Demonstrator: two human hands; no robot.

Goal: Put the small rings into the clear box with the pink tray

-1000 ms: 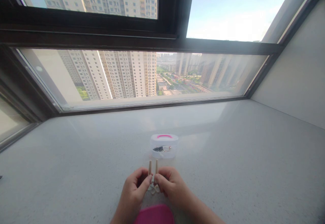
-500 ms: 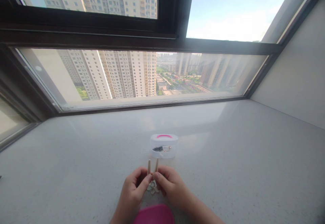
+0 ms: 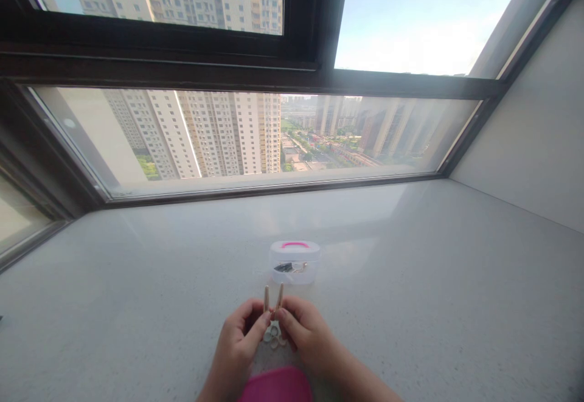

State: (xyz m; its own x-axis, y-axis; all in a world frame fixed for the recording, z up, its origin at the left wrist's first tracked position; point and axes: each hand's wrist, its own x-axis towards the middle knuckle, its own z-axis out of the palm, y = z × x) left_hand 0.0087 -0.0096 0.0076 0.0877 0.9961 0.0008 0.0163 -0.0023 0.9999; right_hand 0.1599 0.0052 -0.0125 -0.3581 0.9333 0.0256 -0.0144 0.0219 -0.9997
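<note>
Close together at the lower middle, both hands are pinched at the fingertips. Between thumb and fingers, my left hand [image 3: 243, 336] holds a slim beige stick-like piece [image 3: 266, 296] that points upward. My right hand [image 3: 306, 332] grips a second slim beige piece [image 3: 280, 294], tilted slightly to the right. Fingers cover the lower ends of both pieces, so I cannot tell whether they are joined. Just below the fingertips, several small pale ring-like things [image 3: 274, 335] lie on the white speckled surface.
Beyond the hands stands a clear box [image 3: 294, 275] with a pink handle, dark and pale small things inside. A pink object [image 3: 278, 386] sits at the bottom edge, between the forearms. The white sill [image 3: 410, 280] runs back to a dark window frame [image 3: 255, 191].
The two beige pieces have shifted very slightly left between the fingers. Hands, box and pink object stay almost where they were.
</note>
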